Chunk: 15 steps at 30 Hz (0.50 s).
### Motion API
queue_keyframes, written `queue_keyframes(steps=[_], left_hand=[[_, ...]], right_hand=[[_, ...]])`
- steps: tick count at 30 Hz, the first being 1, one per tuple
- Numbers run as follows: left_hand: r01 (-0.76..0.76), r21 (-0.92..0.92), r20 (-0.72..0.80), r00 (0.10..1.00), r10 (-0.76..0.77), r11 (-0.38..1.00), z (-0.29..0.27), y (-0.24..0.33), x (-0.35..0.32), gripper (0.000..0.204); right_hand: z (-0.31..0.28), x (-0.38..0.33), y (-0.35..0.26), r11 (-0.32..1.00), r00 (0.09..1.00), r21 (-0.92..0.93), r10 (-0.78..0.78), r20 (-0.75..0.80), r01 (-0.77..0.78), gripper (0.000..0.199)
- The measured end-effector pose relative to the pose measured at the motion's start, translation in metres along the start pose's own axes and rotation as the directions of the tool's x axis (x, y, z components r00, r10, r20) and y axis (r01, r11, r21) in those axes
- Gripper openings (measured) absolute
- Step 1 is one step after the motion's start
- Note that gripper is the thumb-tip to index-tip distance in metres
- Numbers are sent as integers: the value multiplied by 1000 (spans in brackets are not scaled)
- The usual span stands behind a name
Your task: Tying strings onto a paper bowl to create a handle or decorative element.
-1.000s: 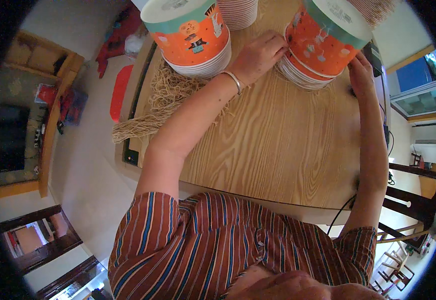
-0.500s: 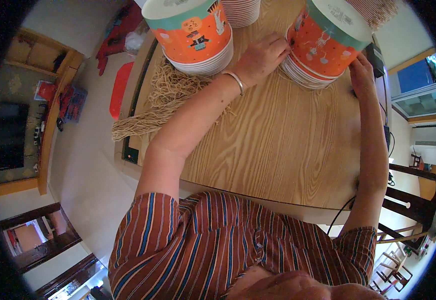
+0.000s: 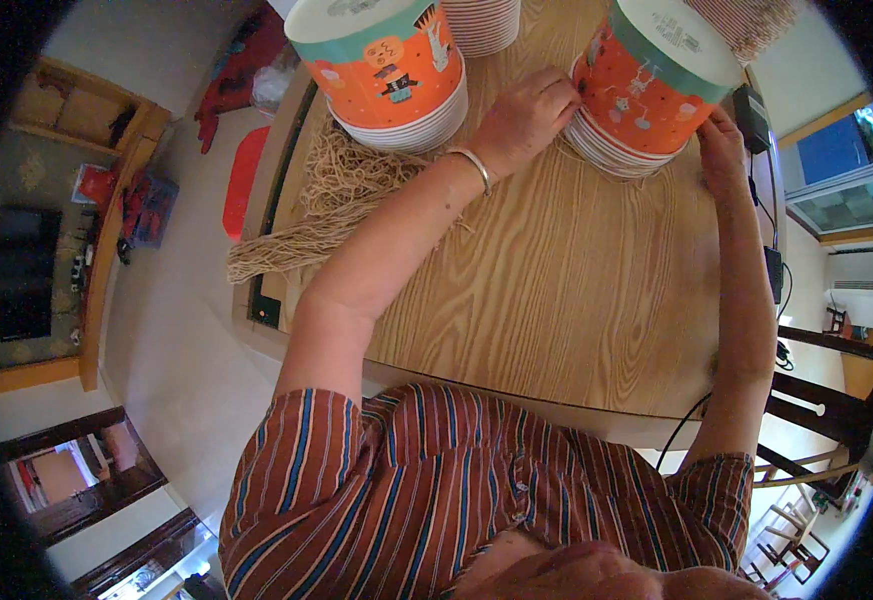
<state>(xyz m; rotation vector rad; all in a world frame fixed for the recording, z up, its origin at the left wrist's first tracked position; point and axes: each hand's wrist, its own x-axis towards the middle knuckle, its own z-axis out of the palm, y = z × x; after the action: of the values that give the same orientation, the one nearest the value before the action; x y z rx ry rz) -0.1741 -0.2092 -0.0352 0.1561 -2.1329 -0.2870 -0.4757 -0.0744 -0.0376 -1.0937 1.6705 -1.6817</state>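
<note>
On the right of the table stands an upside-down stack of orange paper buckets (image 3: 646, 100) with green bands, cartoon figures and white rims at the bottom. My left hand (image 3: 528, 118) grips its left side, fingers bent together against the wall near the rims. My right hand (image 3: 722, 150) holds the opposite side; its fingertips are partly hidden behind the stack. A thin cord shows at the lower rims. A second upside-down stack of paper buckets (image 3: 388, 85) stands at the left, beside a tangled bundle of beige cord (image 3: 341, 190).
Behind, there are white nested rims of another bucket stack (image 3: 482, 25) and a striped bundle of cords (image 3: 751, 25). A black power adapter (image 3: 751, 118) with cables lies along the wooden table's (image 3: 556, 300) right edge. A dark chair (image 3: 824, 395) stands at the right.
The view has shifted very slightly. Both hands stay on the right bucket stack, which has turned or tilted a little between them.
</note>
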Motion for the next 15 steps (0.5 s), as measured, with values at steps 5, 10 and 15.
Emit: queue_keyframes(steps=[5, 10, 15], left_hand=[[37, -14, 17, 999, -37, 999, 0, -3, -3, 12], [138, -16, 79, 988, -136, 990, -1, 8, -3, 12], [140, -24, 99, 986, -137, 990, -3, 6, -4, 14]], right_hand=[[7, -1, 1, 997, 1000, -72, -3, 9, 3, 32], [0, 1, 13, 1000, 1000, -7, -12, -14, 12, 32], [4, 0, 12, 999, 999, -27, -32, 32, 32, 30]])
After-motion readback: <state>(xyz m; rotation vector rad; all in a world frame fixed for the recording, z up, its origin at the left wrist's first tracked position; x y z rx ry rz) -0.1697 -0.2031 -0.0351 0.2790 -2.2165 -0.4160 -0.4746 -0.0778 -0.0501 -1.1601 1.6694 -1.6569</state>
